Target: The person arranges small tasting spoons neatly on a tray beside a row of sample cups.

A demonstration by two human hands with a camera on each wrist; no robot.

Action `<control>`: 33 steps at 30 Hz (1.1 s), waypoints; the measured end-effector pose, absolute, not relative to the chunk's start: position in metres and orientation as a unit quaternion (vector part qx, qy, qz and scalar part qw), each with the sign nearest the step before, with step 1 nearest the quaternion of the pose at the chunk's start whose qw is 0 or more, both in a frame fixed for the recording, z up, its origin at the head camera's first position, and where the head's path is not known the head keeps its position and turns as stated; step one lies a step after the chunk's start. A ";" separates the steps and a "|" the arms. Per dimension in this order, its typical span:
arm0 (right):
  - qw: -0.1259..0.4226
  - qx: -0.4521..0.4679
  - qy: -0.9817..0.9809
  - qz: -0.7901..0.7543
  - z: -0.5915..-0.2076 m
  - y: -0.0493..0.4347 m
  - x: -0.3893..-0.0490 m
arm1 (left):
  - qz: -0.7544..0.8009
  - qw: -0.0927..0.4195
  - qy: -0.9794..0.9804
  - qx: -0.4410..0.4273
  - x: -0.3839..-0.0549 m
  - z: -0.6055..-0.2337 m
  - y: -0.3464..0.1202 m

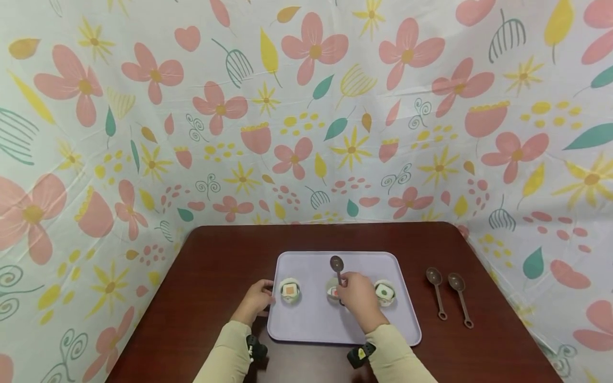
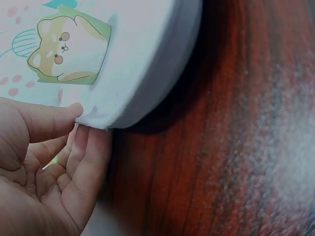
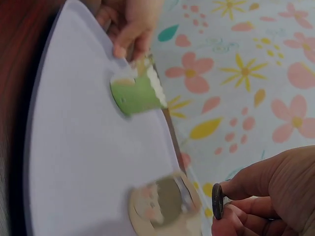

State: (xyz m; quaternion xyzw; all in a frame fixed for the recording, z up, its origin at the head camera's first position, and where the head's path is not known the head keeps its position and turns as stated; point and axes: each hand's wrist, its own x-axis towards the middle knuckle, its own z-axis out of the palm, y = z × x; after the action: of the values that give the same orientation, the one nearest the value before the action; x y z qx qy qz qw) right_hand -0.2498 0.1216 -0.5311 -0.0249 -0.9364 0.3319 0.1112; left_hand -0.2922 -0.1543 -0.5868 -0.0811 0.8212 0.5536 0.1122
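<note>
A pale lilac tray [image 1: 311, 330] lies on the table with three small paper cups on it. Its left rim [image 2: 147, 93] is pinched between the thumb and fingers of my left hand [image 1: 256, 300]. Beside that hand stands the left cup [image 1: 289, 291], with a dog face in the left wrist view. My right hand [image 1: 361, 298] grips the handle of a brown spoon [image 1: 337, 263] over the tray's middle. The middle cup [image 1: 331, 289] is partly hidden behind this hand; whether they touch I cannot tell. Right of it sits the third cup [image 1: 385, 292].
Two more brown spoons, one nearer [image 1: 436, 290] the tray and one farther right [image 1: 461, 298], lie on the dark wooden table [image 1: 215, 255]. A flower-patterned cloth [image 1: 306, 133] hangs behind and at both sides of the table.
</note>
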 end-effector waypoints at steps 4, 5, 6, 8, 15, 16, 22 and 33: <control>0.111 -0.017 -0.937 0.331 -0.536 0.107 -0.250 | 0.554 0.110 0.821 -0.082 -0.291 -0.587 -0.154; 0.111 -0.016 -0.937 0.332 -0.537 0.104 -0.250 | 0.555 0.111 0.820 -0.083 -0.291 -0.587 -0.153; 0.110 -0.016 -0.936 0.333 -0.538 0.100 -0.250 | 0.554 0.110 0.821 -0.082 -0.291 -0.587 -0.153; 0.110 -0.015 -0.936 0.334 -0.540 0.094 -0.249 | 0.554 0.112 0.821 -0.083 -0.291 -0.586 -0.153; 0.111 -0.010 -0.936 0.333 -0.545 0.075 -0.245 | 0.554 0.111 0.821 -0.086 -0.290 -0.585 -0.153; 0.113 -0.006 -0.936 0.332 -0.545 0.072 -0.244 | 0.554 0.110 0.821 -0.085 -0.290 -0.586 -0.153; 0.133 0.008 -0.941 0.312 -0.554 0.060 -0.243 | 0.555 0.107 0.821 -0.082 -0.290 -0.587 -0.154; 0.137 0.017 -0.958 0.251 -0.564 0.043 -0.240 | 0.550 0.109 0.823 -0.093 -0.292 -0.587 -0.152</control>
State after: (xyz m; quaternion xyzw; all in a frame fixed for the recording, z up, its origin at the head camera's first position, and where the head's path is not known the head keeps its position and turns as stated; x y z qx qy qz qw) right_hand -0.2404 0.0434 -0.5639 0.0173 -0.9580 0.2510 0.1372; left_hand -0.2918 -0.1525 -0.5869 -0.0929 0.8227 0.5502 0.1085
